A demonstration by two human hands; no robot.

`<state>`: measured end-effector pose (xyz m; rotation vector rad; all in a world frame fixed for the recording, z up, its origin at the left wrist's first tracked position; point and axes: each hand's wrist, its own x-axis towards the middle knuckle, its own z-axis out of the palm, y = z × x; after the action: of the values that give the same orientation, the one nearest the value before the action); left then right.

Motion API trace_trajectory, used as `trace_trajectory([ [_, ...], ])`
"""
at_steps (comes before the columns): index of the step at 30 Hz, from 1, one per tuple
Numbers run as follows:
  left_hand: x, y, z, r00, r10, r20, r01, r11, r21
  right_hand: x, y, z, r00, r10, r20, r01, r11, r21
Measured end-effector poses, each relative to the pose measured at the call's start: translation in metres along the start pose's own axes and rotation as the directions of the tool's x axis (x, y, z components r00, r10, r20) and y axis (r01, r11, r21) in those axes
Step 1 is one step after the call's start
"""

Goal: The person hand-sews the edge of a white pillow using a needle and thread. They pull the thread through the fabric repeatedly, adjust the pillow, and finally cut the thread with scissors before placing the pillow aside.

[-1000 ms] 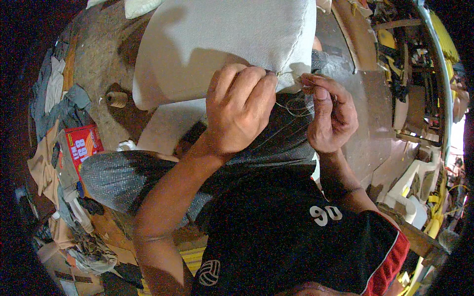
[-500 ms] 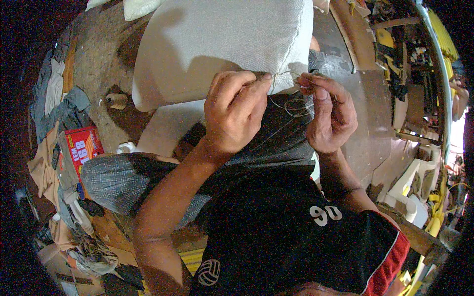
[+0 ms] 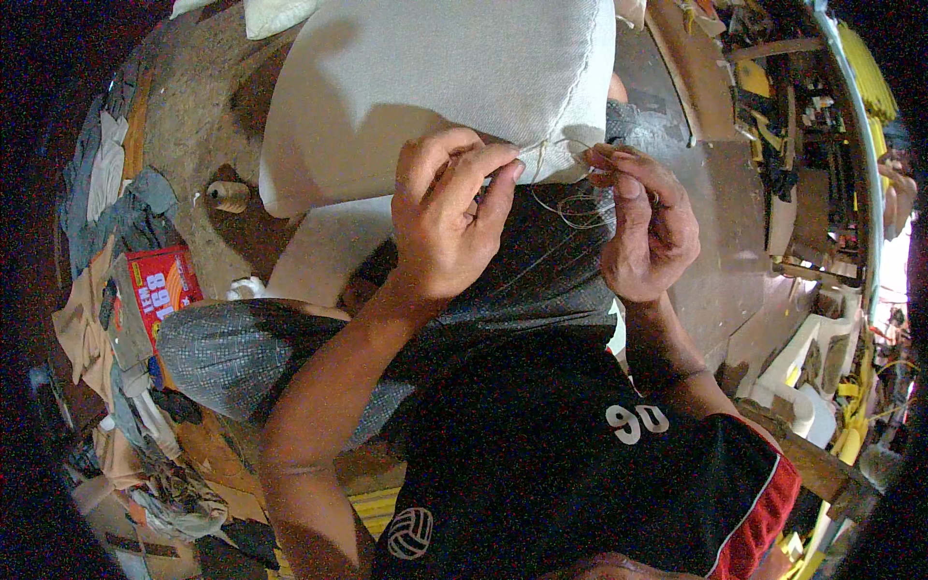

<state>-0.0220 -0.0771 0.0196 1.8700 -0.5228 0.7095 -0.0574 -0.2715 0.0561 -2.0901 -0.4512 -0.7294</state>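
Observation:
A padded cushion (image 3: 435, 77) in light grey-white fabric stands before me, with a stitched seam running down its right side. At the seam's lower end, a pale thread (image 3: 580, 215) loops out and hangs in loose coils over my dark trousers. My right hand (image 3: 648, 217) pinches this thread between thumb and fingertips, just right of the cushion's corner; whether a needle is there too is too small to tell. Left of the seam end, my left hand (image 3: 454, 213) holds its thumb and index finger slightly apart, the index tip close to the fabric.
On the floor to the left lies a spool of twine (image 3: 228, 196). Beyond it are heaped cloth scraps (image 3: 145, 208) and a red printed package (image 3: 162, 285). At the right stand a cluttered shelf (image 3: 802, 145) and pale curved frame parts (image 3: 807, 362).
My left thumb and index finger have parted from their pinch at the seam end, and the hand has shifted slightly left. My right hand stays nearly still with the thread.

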Motion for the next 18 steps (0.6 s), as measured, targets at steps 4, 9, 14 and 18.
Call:
trace_trajectory([
  [4,0.0042,0.0032,0.0028,1.000,-0.007,-0.016,0.007,0.999,-0.033,0.0001,-0.0004,-0.0004,1.000,-0.012,0.005,0.012,1.000,0.015],
  [9,0.0049,-0.0011,0.0056,0.999,0.043,-0.015,-0.043,0.999,-0.032,-0.0013,0.0002,0.0011,0.999,-0.034,-0.011,0.034,0.999,-0.002],
  [14,0.0062,0.0005,0.0032,1.000,0.019,0.012,-0.019,0.999,-0.039,-0.0020,-0.0015,0.0004,0.999,-0.031,0.009,0.031,0.999,0.005],
  [18,0.0054,0.0019,0.0034,0.999,-0.048,0.012,0.048,0.997,-0.052,-0.0019,-0.0015,0.0037,0.998,-0.062,-0.004,0.062,0.998,0.020],
])
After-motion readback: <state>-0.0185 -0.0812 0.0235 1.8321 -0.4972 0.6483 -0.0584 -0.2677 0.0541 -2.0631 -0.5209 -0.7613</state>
